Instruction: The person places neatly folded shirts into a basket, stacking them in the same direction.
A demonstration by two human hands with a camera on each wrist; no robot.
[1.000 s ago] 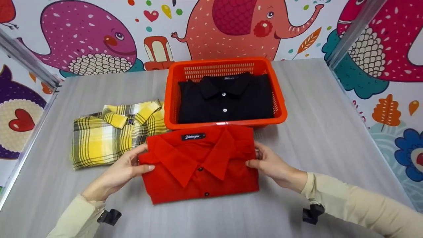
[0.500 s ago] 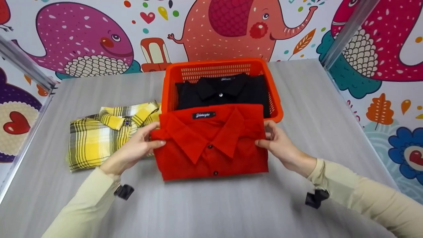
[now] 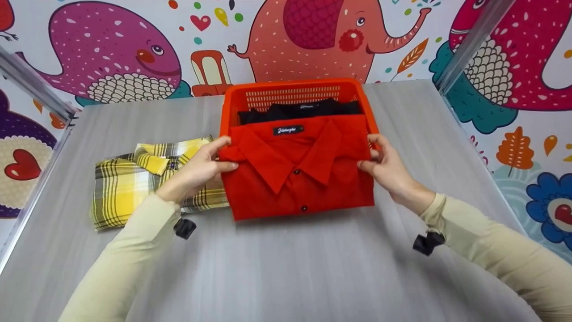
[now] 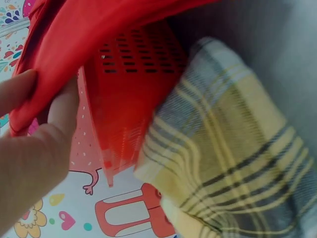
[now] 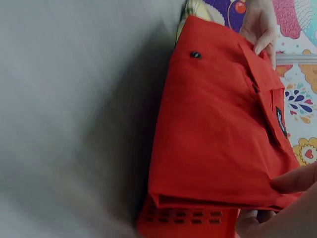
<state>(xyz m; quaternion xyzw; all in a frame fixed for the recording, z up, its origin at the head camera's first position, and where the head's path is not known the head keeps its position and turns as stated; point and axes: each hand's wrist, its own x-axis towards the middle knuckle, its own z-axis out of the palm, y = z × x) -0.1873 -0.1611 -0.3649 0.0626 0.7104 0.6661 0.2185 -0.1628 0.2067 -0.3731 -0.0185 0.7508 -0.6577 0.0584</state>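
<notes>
A folded red shirt (image 3: 295,174) with a pointed collar, dark buttons and a black neck label hangs between both hands, held up over the front of the orange plastic basket (image 3: 233,105). My left hand (image 3: 199,167) pinches its left edge, thumb in front and fingers behind. At the opposite edge my right hand (image 3: 393,170) grips the fabric the same way. Inside the basket lies a folded black shirt (image 3: 290,112), mostly covered by the red one in the head view. In the left wrist view the basket's slotted wall (image 4: 129,99) shows beneath the raised shirt.
A folded yellow plaid shirt (image 3: 125,188) lies on the grey table (image 3: 286,277) left of the basket, partly behind my left hand. A wall (image 3: 415,27) printed with cartoon animals stands behind the table, with metal frame posts at its corners.
Both hands have lifted the red shirt and carried it away from me and slightly right, from in front of the basket to over it. It now hides most of the black shirt.
</notes>
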